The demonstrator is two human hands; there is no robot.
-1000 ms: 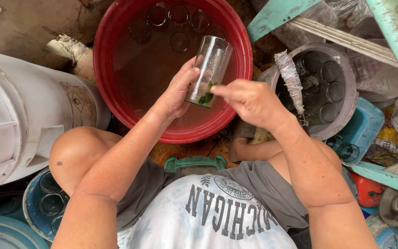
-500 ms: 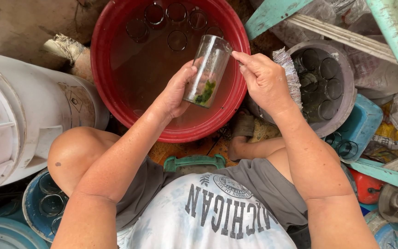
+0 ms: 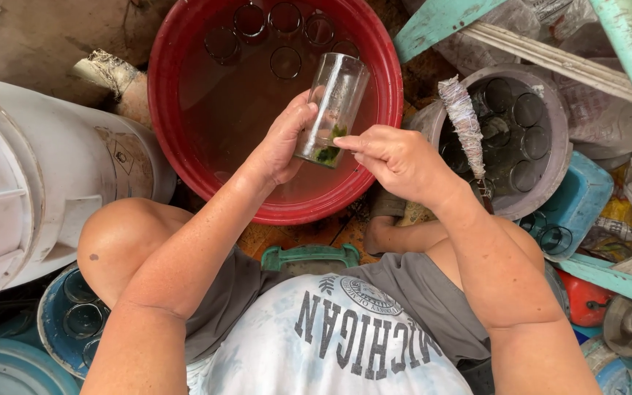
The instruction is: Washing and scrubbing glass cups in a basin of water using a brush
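Basins (image 3: 184, 58) crowded on dirt floor (image 3: 31, 44)

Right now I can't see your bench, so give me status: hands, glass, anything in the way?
Left hand grips clear glass over red tub. Right hand fingertips at its base, green bits inside. Nothing blocking.

The person wears a pale tie-dyed T-shirt (image 3: 330, 344) with dark block lettering and a round emblem, over grey shorts (image 3: 418, 307). Both forearms and both knees are bare.
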